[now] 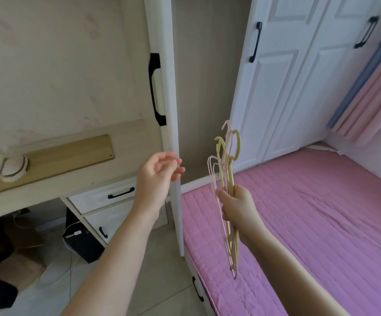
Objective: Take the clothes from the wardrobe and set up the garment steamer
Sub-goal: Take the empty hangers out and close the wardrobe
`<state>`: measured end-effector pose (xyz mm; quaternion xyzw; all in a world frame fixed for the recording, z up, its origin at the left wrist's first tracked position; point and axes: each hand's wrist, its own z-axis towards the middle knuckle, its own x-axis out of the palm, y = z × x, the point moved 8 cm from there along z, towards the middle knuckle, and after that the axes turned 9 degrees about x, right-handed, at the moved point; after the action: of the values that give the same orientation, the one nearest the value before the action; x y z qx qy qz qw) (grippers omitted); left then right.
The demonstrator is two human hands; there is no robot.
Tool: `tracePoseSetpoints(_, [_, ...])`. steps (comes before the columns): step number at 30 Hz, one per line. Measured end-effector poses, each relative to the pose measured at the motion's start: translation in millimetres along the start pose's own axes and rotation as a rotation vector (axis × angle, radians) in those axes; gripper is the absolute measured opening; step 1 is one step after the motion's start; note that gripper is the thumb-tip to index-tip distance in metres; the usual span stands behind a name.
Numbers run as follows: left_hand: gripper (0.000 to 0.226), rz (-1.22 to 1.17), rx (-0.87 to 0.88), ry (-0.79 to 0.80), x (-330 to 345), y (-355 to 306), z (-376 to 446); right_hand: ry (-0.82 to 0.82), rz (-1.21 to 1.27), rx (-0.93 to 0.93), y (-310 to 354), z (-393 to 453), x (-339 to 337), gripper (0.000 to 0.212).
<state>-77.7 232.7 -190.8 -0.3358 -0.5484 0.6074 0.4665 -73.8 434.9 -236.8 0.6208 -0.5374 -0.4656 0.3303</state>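
Observation:
My right hand (237,205) grips a bundle of several thin clothes hangers (227,156), pink and yellow-green, hooks pointing up. My left hand (160,174) is raised with fingers loosely curled, holding nothing, its fingertips at the edge of the open white wardrobe door (166,92), which has a black handle (155,90). Behind the door edge the open wardrobe compartment (207,76) shows beige walls and no clothes in the visible part. A white handheld appliance (9,165) with a cord lies on the desk at the left; it may be the garment steamer.
A bed with a pink quilted mattress (310,224) fills the right side, below closed white wardrobe doors (299,76). A desk (48,183) with white drawers (107,197) stands at the left, a dark box and cables beneath it. Pink and blue curtains (372,87) hang at far right.

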Motion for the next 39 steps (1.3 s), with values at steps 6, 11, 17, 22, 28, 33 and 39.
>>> tracePoseSetpoints(6, [0.009, 0.065, 0.186, -0.006, -28, -46, 50, -0.106, 0.062, -0.068, 42, 12, 36, 0.028])
tracePoseSetpoints(11, [0.011, 0.147, 0.327, 0.081, -26, -74, 69, -0.166, 0.145, -0.157, 65, 5, 66, 0.038])
tracePoseSetpoints(17, [0.02, 0.347, 0.561, 0.213, -13, -96, 78, -0.294, 0.221, -0.229, 77, -2, 78, 0.043])
tracePoseSetpoints(22, [0.021, 0.329, 0.608, 0.276, -11, -96, 79, -0.344, 0.23, -0.229, 77, -2, 80, 0.045])
tracePoseSetpoints(28, [0.02, 0.275, 0.635, 0.25, -9, -93, 82, -0.345, 0.299, -0.221, 75, 2, 82, 0.045])
tracePoseSetpoints(33, [0.014, 0.303, 0.685, 0.226, -7, -90, 85, -0.365, 0.278, -0.227, 74, 5, 77, 0.047])
tracePoseSetpoints(39, [0.009, 0.313, 0.71, 0.243, 16, -89, 86, -0.403, 0.263, -0.259, 72, 12, 57, 0.045])
